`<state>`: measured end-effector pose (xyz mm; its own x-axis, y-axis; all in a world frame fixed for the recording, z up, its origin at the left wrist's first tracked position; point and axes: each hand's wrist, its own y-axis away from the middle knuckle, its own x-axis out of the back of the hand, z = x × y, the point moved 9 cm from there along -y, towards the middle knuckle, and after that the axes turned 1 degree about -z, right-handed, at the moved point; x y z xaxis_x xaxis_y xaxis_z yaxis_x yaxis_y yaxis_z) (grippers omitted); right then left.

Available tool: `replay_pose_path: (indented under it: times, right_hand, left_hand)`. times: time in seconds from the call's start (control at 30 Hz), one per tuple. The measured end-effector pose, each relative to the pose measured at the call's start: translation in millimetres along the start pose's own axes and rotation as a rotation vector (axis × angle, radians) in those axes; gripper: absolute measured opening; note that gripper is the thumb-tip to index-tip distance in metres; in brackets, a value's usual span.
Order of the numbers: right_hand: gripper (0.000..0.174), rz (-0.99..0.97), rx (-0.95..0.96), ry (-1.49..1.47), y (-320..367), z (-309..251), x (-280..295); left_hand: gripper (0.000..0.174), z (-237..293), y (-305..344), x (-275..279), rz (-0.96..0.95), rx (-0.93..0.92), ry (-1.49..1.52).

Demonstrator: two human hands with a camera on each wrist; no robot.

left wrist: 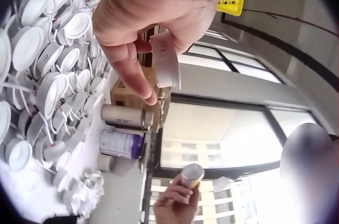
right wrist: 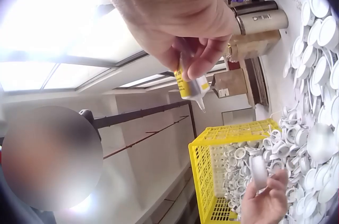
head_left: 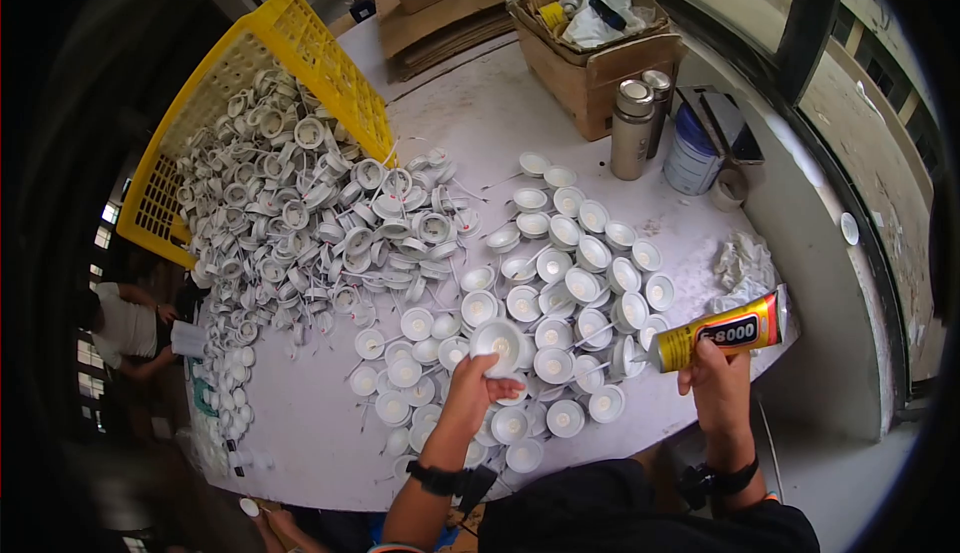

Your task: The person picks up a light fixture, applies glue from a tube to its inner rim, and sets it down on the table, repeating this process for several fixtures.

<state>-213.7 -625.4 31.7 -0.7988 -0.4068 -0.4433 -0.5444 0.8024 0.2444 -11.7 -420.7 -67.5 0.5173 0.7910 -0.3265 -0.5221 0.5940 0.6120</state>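
Observation:
My left hand (head_left: 472, 395) pinches a small white round downlight (head_left: 498, 345) by its rim, above the many others on the table. From the left wrist view, the downlight (left wrist: 166, 61) is seen side-on between thumb and fingers. A yellow, black and orange tube of glue (head_left: 725, 333) marked "8000" is gripped in my right hand (head_left: 722, 393), off to the right. Its pale nozzle (right wrist: 197, 97) is bare and points away from the fingers in the right wrist view. Below and around the left hand, several similar downlights (head_left: 565, 418) lie face up, with short wires.
A tipped yellow crate (head_left: 345, 83) spills a heap of white ring-shaped housings (head_left: 300, 213) at the left. At the back stand a cardboard box (head_left: 575, 93), a flask (head_left: 631, 133) and a blue-and-white bucket (head_left: 690, 153). Crumpled white paper (head_left: 745, 268) lies near the right edge. Another person (head_left: 130, 323) is at far left.

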Motion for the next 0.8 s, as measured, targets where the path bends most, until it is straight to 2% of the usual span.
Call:
replay_pose_path:
  times: [0.13,0.23,0.37,0.43,0.47,0.53,0.63,0.67,0.73,0.8]
  right_hand:
    - [0.026,-0.073,0.02,0.019,20,1,-27]
    - [0.027,-0.114,-0.002,0.014,37,9,-49]
    - [0.03,-0.23,-0.021,0.04,64,23,-85]
    - [0.032,-0.319,-0.017,0.069,79,27,-108]
    - [0.032,-0.325,-0.019,0.082,85,29,-116]
    - [0.032,-0.452,-0.011,0.066,100,34,-140]
    - [0.032,-0.487,0.002,0.128,118,40,-165]
    - [0.031,-0.481,0.021,0.178,123,40,-170]
    - [0.03,-0.548,-0.005,0.193,134,44,-185]
    - [0.03,-0.623,0.127,0.301,145,39,-204]
  left_hand:
    - [0.038,1,75,12,-0.077,0.005,0.254]
    - [0.042,3,110,26,-0.064,-0.042,0.311]
    - [0.049,6,133,44,-0.138,-0.141,0.286]
    - [0.053,14,145,49,-0.161,-0.261,0.235]
    - [0.053,13,149,54,-0.161,-0.263,0.249]
    - [0.055,18,163,47,-0.398,-0.251,0.574]
    - [0.058,13,175,50,-0.405,-0.16,0.675]
    - [0.058,13,180,52,-0.402,-0.161,0.687]
    - [0.059,9,186,56,-0.353,-0.14,0.502]
    - [0.06,10,193,54,-0.384,-0.15,0.514]
